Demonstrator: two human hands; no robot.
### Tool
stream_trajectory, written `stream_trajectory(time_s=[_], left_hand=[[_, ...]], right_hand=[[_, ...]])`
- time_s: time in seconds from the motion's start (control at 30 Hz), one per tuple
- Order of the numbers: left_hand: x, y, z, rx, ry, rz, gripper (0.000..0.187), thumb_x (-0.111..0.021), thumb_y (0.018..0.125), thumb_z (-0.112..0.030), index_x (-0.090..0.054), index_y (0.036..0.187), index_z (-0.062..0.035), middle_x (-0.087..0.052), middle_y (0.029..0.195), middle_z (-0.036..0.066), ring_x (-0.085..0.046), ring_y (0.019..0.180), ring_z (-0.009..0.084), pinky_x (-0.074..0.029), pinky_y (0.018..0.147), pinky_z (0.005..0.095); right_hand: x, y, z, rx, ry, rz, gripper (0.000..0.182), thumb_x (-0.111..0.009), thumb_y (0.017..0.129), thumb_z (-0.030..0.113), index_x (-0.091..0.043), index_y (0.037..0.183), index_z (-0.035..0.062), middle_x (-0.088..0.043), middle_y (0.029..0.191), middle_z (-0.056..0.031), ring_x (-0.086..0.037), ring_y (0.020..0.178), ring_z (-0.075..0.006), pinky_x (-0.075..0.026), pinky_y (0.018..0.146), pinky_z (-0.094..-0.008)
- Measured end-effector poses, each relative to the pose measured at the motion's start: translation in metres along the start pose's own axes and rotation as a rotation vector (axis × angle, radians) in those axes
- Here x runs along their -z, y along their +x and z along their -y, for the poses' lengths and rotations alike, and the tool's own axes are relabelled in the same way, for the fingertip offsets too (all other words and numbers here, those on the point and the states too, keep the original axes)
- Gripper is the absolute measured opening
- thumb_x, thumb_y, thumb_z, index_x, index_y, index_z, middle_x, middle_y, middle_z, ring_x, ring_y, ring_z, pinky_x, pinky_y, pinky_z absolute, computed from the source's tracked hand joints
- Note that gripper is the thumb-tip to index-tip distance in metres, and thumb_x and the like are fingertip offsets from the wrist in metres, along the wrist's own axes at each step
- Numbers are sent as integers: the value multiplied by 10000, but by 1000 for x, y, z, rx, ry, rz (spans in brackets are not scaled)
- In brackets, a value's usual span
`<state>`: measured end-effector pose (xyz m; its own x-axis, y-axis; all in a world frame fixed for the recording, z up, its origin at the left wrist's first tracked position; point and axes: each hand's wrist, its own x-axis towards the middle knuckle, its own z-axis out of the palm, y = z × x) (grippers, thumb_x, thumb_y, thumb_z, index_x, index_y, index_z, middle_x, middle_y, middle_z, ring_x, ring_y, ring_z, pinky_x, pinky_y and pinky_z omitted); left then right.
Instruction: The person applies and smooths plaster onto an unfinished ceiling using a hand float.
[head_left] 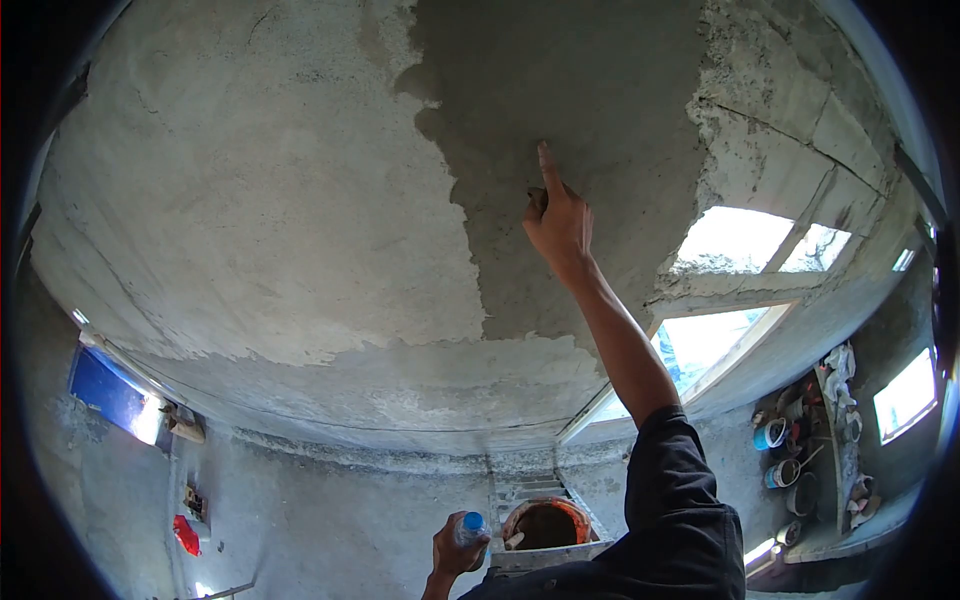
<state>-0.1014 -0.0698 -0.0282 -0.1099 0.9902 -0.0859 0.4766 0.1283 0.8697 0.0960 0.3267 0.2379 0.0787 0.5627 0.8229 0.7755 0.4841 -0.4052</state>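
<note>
Plaster [560,110], dark and wet, covered a patch of the ceiling [240,200], and the right hand [558,222] touched it with 1 extended index finger, the other fingers curled, gripping nothing. Lower down, the left hand [452,550] was closed around a blue-capped bottle [473,528], just beside an orange bucket [547,522].

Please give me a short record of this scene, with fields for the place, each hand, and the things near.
place: room under a concrete ceiling, partly covered with a darker patch of wet plaster
right hand: raised, index finger touching the wet plaster
left hand: low, closed around a bottle with a blue cap
near left hand: orange bucket
right side: shelf with tins and rags
openings: bright windows
</note>
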Motion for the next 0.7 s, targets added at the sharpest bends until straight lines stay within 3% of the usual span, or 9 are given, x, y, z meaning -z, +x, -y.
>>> stream_trajectory(time_s=[0.03, 0.57, 0.67, 0.7], left_hand=[[0, 0, 1, 5, -5, 2, 571, -805, 658, -346, -542, 1082, -68, -659, 928, 136, -662, 861, 290, -527, 753, 371], [-1, 1, 2, -14, 16, 7, 569, -801, 661, -361, -544, 1078, -71, -665, 900, 132, -668, 834, 286, -528, 745, 369], [-2, 0, 6, 0, 24, 4, 575, -805, 657, -361, -545, 1077, -68, -666, 896, 129, -670, 835, 279, -528, 746, 364], [-2, 1, 5, -2, 24, 2, 575, -805, 657, -361, -545, 1077, -68, -666, 896, 129, -670, 835, 279, -528, 746, 364]], right_hand=[[-1, 0, -1, 35, 9, -47, 664, -552, 744, 16, -410, 1374, 169, -581, 605, -123, -584, 494, -252, -469, 508, -373], [-2, 0, -4, 24, 41, -40, 617, -581, 717, 8, -463, 1314, 107, -605, 662, -161, -610, 564, -308, -476, 533, -389], [-2, -2, -7, 100, 74, -132, 550, -565, 708, -4, -517, 1250, 83, -590, 638, -146, -583, 517, -288, -470, 519, -359], [2, -5, -5, 51, 147, -41, 491, -549, 723, 22, -537, 1211, 82, -599, 681, -145, -585, 552, -287, -475, 545, -364]])
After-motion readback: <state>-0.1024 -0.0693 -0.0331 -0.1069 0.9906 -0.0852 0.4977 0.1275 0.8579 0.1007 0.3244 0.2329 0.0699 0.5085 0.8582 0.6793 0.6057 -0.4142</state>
